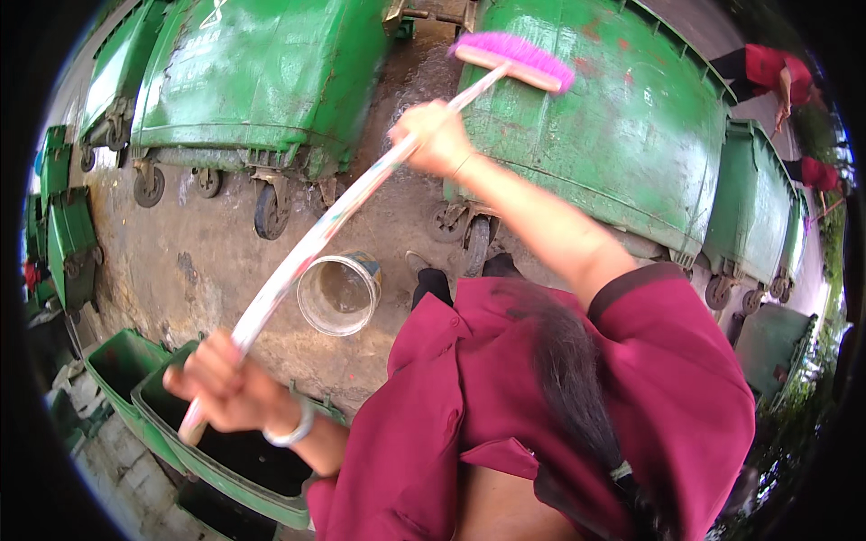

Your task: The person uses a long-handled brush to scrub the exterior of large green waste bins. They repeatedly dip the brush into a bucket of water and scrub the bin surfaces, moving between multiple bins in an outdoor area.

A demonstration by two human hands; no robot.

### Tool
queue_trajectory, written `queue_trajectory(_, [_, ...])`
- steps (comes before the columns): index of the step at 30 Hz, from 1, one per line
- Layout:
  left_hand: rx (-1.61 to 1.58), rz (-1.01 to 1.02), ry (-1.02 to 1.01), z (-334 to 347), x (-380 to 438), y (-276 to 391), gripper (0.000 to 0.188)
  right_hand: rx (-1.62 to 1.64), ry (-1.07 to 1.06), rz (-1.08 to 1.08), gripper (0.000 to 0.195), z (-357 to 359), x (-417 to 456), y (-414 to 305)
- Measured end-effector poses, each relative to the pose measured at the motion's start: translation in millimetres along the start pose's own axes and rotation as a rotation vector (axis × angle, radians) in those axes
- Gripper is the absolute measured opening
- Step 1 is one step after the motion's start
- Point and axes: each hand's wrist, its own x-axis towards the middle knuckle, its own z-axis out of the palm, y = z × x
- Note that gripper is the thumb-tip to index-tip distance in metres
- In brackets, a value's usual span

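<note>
A long-handled broom with magenta bristles (517, 51) spans the view diagonally. My left hand (233, 385), with a pale bracelet at the wrist, is closed around the lower end of its handle (318, 233). Farther up, near the broom head, my right hand (433, 138) grips the same handle. The broom head is over the wet side of a large green wheeled bin (595, 149); whether the bristles touch it I cannot tell. On the ground below the handle stands a round bucket (338, 294) with murky liquid in it.
Another large green bin (257, 74) stands left, with black caster wheels (270, 209). Smaller open green bins (223, 453) sit near my left elbow. The concrete ground (169, 237) is wet between the large bins. People in red tops (778, 74) are at the right.
</note>
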Motion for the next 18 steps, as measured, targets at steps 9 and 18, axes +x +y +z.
queue_trajectory(9, [-0.125,0.000,0.121,-101.1,12.3,114.5,0.009,0.482,0.309,0.085,0.020,41.1,-42.7,-160.3])
queue_trajectory(18, [-0.279,0.196,-0.545,34.3,12.1,100.7,0.013,0.487,0.496,0.049,0.020,-36.1,-76.7,-134.8])
